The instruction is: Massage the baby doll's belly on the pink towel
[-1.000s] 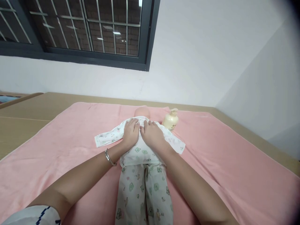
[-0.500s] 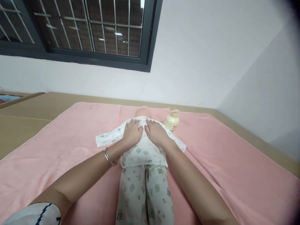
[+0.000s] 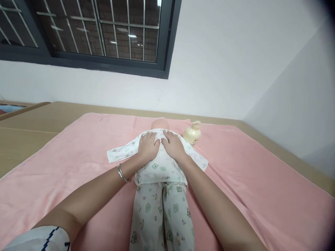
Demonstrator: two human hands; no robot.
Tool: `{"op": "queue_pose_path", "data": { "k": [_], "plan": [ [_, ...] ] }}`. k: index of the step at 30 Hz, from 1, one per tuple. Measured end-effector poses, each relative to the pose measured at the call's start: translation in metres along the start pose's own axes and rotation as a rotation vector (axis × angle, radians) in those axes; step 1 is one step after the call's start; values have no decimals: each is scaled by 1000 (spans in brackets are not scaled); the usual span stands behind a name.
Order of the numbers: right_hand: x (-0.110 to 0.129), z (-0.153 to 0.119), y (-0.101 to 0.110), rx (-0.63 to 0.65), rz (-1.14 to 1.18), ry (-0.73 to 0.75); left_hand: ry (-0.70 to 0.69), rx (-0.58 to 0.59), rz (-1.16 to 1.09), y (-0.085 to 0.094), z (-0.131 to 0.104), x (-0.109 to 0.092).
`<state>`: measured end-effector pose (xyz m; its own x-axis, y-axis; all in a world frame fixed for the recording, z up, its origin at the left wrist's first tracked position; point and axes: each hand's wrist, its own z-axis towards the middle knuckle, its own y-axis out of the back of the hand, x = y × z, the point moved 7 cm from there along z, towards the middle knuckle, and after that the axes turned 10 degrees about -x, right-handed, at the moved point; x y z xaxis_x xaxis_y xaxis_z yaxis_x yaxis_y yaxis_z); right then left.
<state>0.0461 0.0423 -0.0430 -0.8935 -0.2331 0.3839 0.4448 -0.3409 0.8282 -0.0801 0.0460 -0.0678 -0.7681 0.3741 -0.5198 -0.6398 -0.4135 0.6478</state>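
Note:
A baby doll lies stretched out on a pink blanket (image 3: 104,132), its bald head (image 3: 159,124) at the far end. It wears a white printed top (image 3: 161,170) and matching trousers (image 3: 149,212), sleeves spread to both sides. My left hand (image 3: 148,147) rests flat on the upper left of the top, fingers extended. Mirroring it on the upper right is my right hand (image 3: 174,146), also flat with fingers out. The thumbs point toward each other with a small gap between. Neither hand grasps anything. Beyond my right hand stands a cream pump bottle (image 3: 192,133).
The blanket covers a tan surface (image 3: 34,116) that meets a white wall (image 3: 209,69). A dark-framed barred window (image 3: 104,35) is in the wall at upper left. At far left, a wooden edge (image 3: 26,110) borders something blue.
Both hands stay on the doll's upper body. My right hand's fingers have shifted slightly; otherwise the view has only moved a little.

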Motion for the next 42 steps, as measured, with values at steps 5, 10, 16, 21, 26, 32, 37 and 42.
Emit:
{"op": "queue_pose_path", "data": {
  "k": [5, 10, 16, 21, 26, 32, 37, 42],
  "plan": [
    [4, -1, -1, -3, -13, 26, -6, -26, -17, -1, 0, 2],
    [5, -1, 1, -3, -14, 32, 8, -28, -23, 0, 0, 2],
    [2, -1, -1, 18, -8, 5, -2, -20, -10, 1, 0, 1],
    [2, -1, -1, 17, -9, 11, -15, -35, -9, 1, 0, 1],
    [3, -1, -1, 9, -13, 16, -17, -37, -14, 0, 0, 2],
    [2, -1, -2, -1, -1, 24, -11, -21, -9, 1, 1, 1],
    [3, -1, -1, -4, -4, 35, -5, -15, -10, 0, 0, 1],
    [2, -1, -3, 12, -14, 31, 0, -9, 0, 0, 0, 2]
  ]
}}
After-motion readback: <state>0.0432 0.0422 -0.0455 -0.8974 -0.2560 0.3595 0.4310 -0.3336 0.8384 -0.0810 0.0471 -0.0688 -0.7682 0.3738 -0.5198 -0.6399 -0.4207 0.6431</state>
